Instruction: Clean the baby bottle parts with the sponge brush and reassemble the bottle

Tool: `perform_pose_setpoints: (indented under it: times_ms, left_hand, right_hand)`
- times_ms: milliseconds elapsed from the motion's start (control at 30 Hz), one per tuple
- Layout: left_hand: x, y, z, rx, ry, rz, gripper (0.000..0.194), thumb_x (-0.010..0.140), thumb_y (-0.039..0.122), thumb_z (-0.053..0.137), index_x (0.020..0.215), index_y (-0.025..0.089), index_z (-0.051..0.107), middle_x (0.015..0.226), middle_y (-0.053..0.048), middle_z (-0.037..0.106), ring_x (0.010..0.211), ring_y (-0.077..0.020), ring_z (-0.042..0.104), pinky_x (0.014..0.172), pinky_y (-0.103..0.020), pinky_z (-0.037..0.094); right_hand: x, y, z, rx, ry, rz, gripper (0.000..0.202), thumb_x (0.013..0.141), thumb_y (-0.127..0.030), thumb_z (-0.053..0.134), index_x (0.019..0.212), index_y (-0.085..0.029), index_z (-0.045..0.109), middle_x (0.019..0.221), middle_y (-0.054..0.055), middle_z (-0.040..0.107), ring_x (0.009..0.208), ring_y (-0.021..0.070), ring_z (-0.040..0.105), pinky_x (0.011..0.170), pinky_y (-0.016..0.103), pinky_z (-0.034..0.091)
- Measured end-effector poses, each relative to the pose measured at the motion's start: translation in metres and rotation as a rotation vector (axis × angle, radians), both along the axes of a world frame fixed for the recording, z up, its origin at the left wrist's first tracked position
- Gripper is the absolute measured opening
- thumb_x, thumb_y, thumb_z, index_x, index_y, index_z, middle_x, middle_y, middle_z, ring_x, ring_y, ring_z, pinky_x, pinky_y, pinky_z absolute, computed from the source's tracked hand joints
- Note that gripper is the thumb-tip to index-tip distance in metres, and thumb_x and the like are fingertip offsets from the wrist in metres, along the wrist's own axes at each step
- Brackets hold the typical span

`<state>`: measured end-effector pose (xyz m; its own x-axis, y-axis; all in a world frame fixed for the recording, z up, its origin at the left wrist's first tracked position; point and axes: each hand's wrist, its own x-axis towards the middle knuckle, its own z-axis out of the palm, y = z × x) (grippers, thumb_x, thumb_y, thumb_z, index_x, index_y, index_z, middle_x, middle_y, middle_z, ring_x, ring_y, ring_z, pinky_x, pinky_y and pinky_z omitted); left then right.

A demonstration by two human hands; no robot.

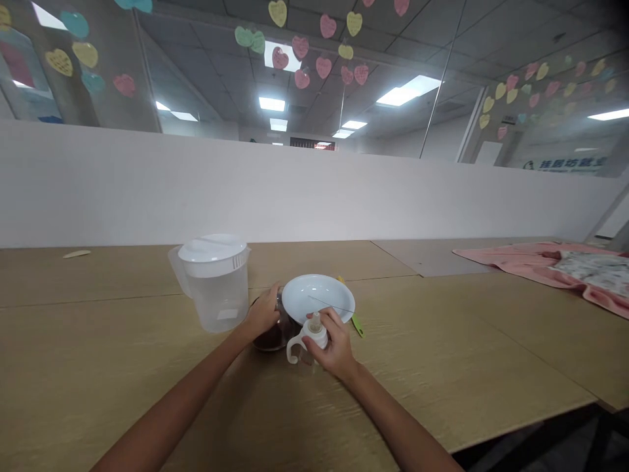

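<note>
My right hand (pixel 337 344) is closed around a clear baby bottle (pixel 316 335) with a white collar, a pale nipple on top and a white side handle. The bottle is upright, low over the table, in front of a white bowl (pixel 314 288). A thin straight line, perhaps a stick, crosses the inside of the bowl. My left hand (pixel 264 314) grips the upper side of a dark brown see-through pot (pixel 271 339); its fingertips are partly hidden. Just left of that hand stands a clear plastic pitcher (pixel 221 298) with a white lid.
A green-and-yellow utensil (pixel 357 326) lies partly behind the bowl. A small flat wooden piece (pixel 77 254) rests at the back left. On the right, a pink cloth (pixel 525 259) carries a patterned fabric. Behind the wooden table (pixel 442 354) runs a white partition (pixel 314 196) with glass above.
</note>
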<state>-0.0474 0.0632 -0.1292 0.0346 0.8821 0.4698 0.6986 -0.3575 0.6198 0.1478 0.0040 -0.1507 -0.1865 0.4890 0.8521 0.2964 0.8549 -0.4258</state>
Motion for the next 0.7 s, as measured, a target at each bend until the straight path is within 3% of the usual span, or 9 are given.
perform_pose_setpoints:
  times_ms: [133,200,233,300,367,433,533,600,700]
  left_hand:
    - [0.002,-0.015,0.012,-0.103,0.192,0.11,0.061,0.071,0.002,0.048,0.131,0.011,0.041,0.114,-0.018,0.059,0.101,-0.0284,0.059,0.088,-0.043,0.044]
    - [0.004,-0.026,0.029,-0.115,0.302,0.173,0.066,0.074,0.001,0.046,0.138,0.011,0.034,0.115,-0.02,0.058,0.098,-0.03,0.061,0.084,-0.044,0.045]
    - [0.006,-0.033,0.04,-0.1,0.447,0.225,0.066,0.077,0.003,0.046,0.14,0.012,0.03,0.114,-0.019,0.058,0.097,-0.03,0.061,0.082,-0.043,0.047]
    - [0.012,-0.049,0.063,-0.029,0.605,0.232,0.064,0.08,0.009,0.049,0.141,0.014,0.029,0.11,-0.016,0.062,0.095,-0.0291,0.062,0.078,-0.039,0.049]
    - [0.021,-0.066,0.081,0.107,0.533,0.156,0.059,0.082,0.017,0.052,0.138,0.017,0.033,0.113,-0.012,0.062,0.099,-0.0268,0.061,0.08,-0.037,0.049]
    - [0.033,-0.082,0.091,0.275,0.382,0.076,0.049,0.084,0.024,0.052,0.132,0.019,0.04,0.117,-0.009,0.061,0.104,-0.0242,0.059,0.085,-0.036,0.048]
    - [0.051,-0.099,0.087,0.427,0.255,-0.098,0.035,0.084,0.03,0.051,0.117,0.019,0.051,0.114,-0.006,0.062,0.105,-0.0214,0.057,0.09,-0.034,0.046]
    - [0.06,-0.103,0.075,0.451,0.25,-0.205,0.03,0.083,0.028,0.052,0.112,0.02,0.055,0.111,-0.005,0.062,0.104,-0.0206,0.057,0.091,-0.034,0.045]
    - [0.067,-0.101,0.051,0.44,0.246,-0.258,0.031,0.08,0.023,0.053,0.111,0.02,0.056,0.114,-0.006,0.06,0.105,-0.0216,0.055,0.091,-0.036,0.045]
  right_hand:
    - [0.0,0.001,-0.001,-0.005,0.002,0.002,0.03,0.077,-0.036,0.062,0.099,-0.016,0.062,0.084,0.005,0.055,0.078,0.0181,0.056,0.07,0.031,0.048]
    - [0.001,0.001,-0.002,-0.017,0.007,0.008,0.03,0.077,-0.036,0.062,0.1,-0.016,0.063,0.084,0.005,0.055,0.078,0.0182,0.056,0.071,0.032,0.049]
    - [0.001,0.001,-0.002,-0.026,0.008,0.009,0.031,0.077,-0.036,0.063,0.101,-0.016,0.063,0.084,0.005,0.055,0.078,0.0184,0.056,0.071,0.032,0.049]
    - [0.001,0.001,-0.003,-0.041,0.005,0.002,0.037,0.077,-0.038,0.063,0.108,-0.016,0.061,0.086,0.006,0.055,0.079,0.0185,0.056,0.071,0.032,0.049]
    - [0.001,0.001,-0.004,-0.051,0.002,-0.023,0.048,0.076,-0.039,0.063,0.117,-0.016,0.056,0.086,0.006,0.056,0.078,0.0183,0.056,0.071,0.033,0.05]
    - [0.001,0.002,-0.007,-0.071,0.022,-0.044,0.059,0.075,-0.04,0.065,0.126,-0.016,0.048,0.087,0.005,0.057,0.073,0.0167,0.056,0.066,0.03,0.05]
    - [-0.001,0.005,-0.013,-0.11,0.075,-0.031,0.072,0.074,-0.04,0.065,0.135,-0.016,0.035,0.096,0.007,0.06,0.072,0.0158,0.059,0.062,0.027,0.051]
    - [-0.001,0.007,-0.016,-0.099,0.089,-0.015,0.078,0.073,-0.04,0.064,0.138,-0.017,0.029,0.109,0.01,0.06,0.084,0.0192,0.062,0.07,0.03,0.054]
    - [0.001,0.01,-0.018,-0.069,0.082,-0.027,0.08,0.073,-0.041,0.064,0.139,-0.016,0.026,0.117,0.013,0.059,0.099,0.0239,0.061,0.081,0.034,0.053]
